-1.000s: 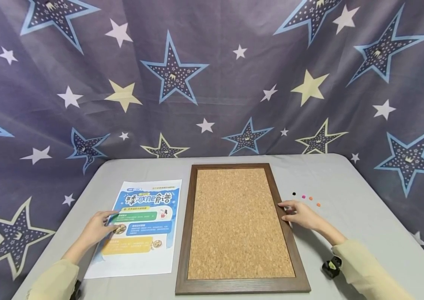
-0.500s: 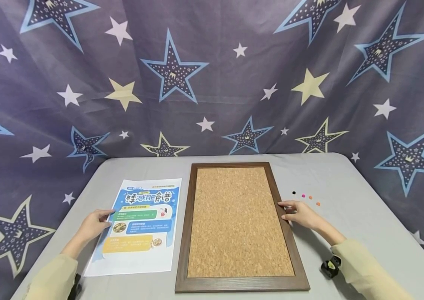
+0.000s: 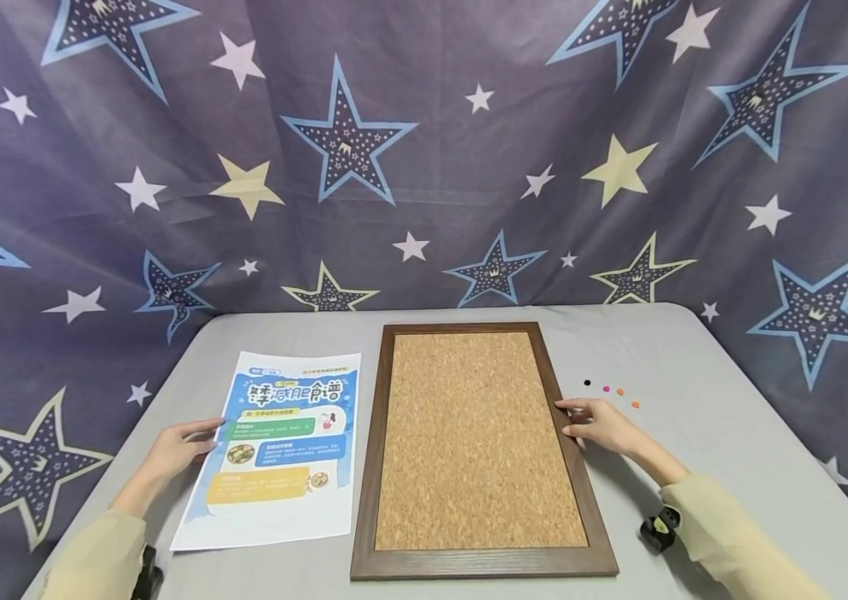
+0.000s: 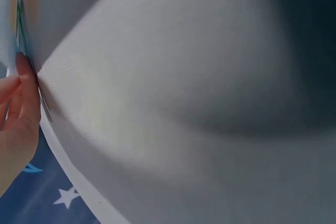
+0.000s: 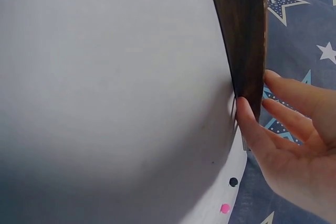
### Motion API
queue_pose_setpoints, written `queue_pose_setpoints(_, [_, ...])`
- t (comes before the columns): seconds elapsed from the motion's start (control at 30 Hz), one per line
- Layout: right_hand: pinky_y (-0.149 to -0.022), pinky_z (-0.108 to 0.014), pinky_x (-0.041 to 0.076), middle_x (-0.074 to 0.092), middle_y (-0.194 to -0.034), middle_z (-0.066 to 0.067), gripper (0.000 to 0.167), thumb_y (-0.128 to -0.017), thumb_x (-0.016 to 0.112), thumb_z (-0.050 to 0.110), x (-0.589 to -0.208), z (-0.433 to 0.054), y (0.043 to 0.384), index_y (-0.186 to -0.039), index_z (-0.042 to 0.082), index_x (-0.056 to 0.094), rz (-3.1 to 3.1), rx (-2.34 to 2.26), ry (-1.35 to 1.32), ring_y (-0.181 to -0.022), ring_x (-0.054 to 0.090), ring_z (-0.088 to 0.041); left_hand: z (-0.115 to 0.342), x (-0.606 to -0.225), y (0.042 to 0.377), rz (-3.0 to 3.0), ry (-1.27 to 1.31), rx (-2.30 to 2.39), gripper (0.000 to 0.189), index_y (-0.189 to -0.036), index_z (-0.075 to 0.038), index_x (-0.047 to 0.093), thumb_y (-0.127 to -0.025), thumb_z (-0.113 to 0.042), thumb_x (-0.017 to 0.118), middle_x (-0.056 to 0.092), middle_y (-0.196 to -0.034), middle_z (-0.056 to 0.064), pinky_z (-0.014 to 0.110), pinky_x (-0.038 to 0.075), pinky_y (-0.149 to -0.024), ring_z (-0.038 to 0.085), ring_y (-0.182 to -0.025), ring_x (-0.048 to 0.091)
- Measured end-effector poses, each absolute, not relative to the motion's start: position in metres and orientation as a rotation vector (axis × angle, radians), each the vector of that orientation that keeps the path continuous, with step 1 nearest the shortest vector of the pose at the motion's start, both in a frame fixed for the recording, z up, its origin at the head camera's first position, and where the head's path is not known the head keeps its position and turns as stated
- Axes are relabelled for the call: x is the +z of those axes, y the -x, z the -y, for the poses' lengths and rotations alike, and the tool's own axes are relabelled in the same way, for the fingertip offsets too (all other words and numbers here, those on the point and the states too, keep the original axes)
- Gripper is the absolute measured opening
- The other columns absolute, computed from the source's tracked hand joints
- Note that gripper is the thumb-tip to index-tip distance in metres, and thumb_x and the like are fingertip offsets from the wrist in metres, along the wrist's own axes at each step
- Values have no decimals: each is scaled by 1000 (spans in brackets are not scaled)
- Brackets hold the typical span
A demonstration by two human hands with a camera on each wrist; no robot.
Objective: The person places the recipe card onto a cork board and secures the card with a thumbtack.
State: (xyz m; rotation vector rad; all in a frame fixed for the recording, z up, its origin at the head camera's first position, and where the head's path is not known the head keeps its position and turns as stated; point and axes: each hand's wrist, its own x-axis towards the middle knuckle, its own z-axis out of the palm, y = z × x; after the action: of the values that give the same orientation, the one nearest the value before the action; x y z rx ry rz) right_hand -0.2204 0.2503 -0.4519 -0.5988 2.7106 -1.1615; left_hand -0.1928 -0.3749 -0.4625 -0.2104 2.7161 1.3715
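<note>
On the left of the table a printed poster (image 3: 311, 517) with blue, green and yellow panels lies slightly turned. My left hand (image 3: 172, 457) pinches its left edge; in the left wrist view, the hand (image 4: 21, 108) meets the sheet, seen nearly edge-on. In the middle lies a corkboard (image 3: 479, 442) with a dark wooden frame. My right hand (image 3: 604, 427) grips the right side of that frame. From the right wrist, thumb and fingers of the hand (image 5: 289, 135) stand on either side of the frame's brown edge (image 5: 244, 35).
Beyond the right hand lie several small coloured pieces: a black one (image 3: 587, 382), a pink one (image 3: 606, 388) and orange ones (image 3: 620, 392). A grey cloth covers the table (image 3: 709, 400). A star-patterned curtain (image 3: 424, 167) hangs behind it.
My left hand has drawn back from over the poster to its left edge. The poster has turned slightly and shifted up the table. My right hand has stayed on the corkboard.
</note>
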Motion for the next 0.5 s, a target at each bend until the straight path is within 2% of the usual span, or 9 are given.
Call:
queue_pose_setpoints(0.2, [-78,-42,48,51,-115,-30,42,-79,63,6,-452,-250,220,-116,-10,52,-2707,-1170,598,-98,54,-40,379,-464,194,-2652,289,1512,48,-126,9,41,-81,-2,54,41,-123,34,17,49,-65,0,-74,57])
queue_pose_setpoints(0.5, [-77,-41,48,52,-115,-29,41,-80,63,6,-451,-250,219,-115,-11,53,-2725,-1156,597,-97,55,-39,385,-461,191,-2576,314,1633,48,-127,2,45,-81,-6,58,45,-122,28,18,49,-69,-3,-75,56])
